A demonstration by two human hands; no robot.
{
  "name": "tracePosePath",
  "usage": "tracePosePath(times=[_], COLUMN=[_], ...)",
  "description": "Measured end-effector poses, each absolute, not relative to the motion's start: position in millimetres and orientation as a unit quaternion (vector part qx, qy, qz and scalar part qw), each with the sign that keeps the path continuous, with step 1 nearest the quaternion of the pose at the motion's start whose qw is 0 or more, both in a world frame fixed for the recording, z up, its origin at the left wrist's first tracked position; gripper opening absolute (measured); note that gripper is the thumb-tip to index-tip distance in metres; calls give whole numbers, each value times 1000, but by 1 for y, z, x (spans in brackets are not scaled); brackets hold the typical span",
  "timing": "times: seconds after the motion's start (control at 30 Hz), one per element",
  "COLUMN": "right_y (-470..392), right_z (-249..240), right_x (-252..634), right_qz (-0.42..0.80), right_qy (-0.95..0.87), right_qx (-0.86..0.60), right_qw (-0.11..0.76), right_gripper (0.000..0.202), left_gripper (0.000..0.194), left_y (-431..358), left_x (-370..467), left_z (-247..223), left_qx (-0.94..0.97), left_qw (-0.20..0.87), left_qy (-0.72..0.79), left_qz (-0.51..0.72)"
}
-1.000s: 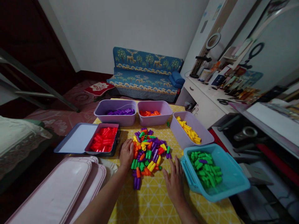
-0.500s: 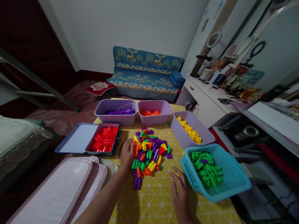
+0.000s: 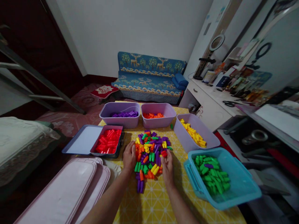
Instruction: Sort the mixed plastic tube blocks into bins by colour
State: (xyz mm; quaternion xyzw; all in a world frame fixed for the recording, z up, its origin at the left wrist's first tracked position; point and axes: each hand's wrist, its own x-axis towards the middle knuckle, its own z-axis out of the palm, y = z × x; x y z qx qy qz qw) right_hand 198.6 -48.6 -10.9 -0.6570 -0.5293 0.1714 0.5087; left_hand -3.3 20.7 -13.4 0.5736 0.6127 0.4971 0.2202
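A mixed pile of small plastic pieces (image 3: 150,152) in purple, orange, green, yellow and red lies on the yellow patterned tablecloth (image 3: 154,199). My left hand (image 3: 130,157) rests against the pile's left edge, its fingers curved beside orange pieces; whether it grips any is unclear. At the right edge is my right hand (image 3: 167,166), its fingertips at a red piece (image 3: 164,153). Around the pile stand bins of purple pieces (image 3: 119,122), orange pieces (image 3: 158,121) and yellow pieces (image 3: 185,137), a case of red pieces (image 3: 107,141) and a teal bin (image 3: 235,183) of green pieces.
White padded mats (image 3: 58,189) lie at the left front. Behind the table are a blue sofa (image 3: 149,79) and a red-topped stool (image 3: 104,90). A white dresser (image 3: 205,102) with bottles and scissors stands at the right, above dark shelving.
My right hand has moved up and left from the bare cloth to the pile's right edge, by the red piece. My left hand remains at the left edge. The view has shifted slightly.
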Motion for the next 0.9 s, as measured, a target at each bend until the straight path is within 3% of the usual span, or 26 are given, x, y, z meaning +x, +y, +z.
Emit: tracePosePath(times=[0.17, 0.37, 0.63, 0.77, 0.9], right_y=[-27, -1, 14, 18, 18], right_z=[-14, -22, -18, -11, -6], right_x=[215, 240, 248, 243, 236], right_qz=[159, 43, 35, 18, -5], right_qy=[-577, -622, -672, -694, -706], right_qx=[-636, -654, -667, -679, -675], right_qw=[488, 428, 320, 237, 213], right_gripper=[42, 52, 47, 54, 59], left_gripper=[43, 44, 45, 44, 43], left_y=[19, 20, 21, 21, 21], left_x=[-3, -5, -4, -5, -5], left_z=[-13, -13, -15, -16, -16], left_qx=[560, 562, 563, 563, 570], left_qw=[230, 234, 234, 231, 235], left_qy=[610, 610, 612, 613, 609], left_qz=[512, 507, 504, 504, 500])
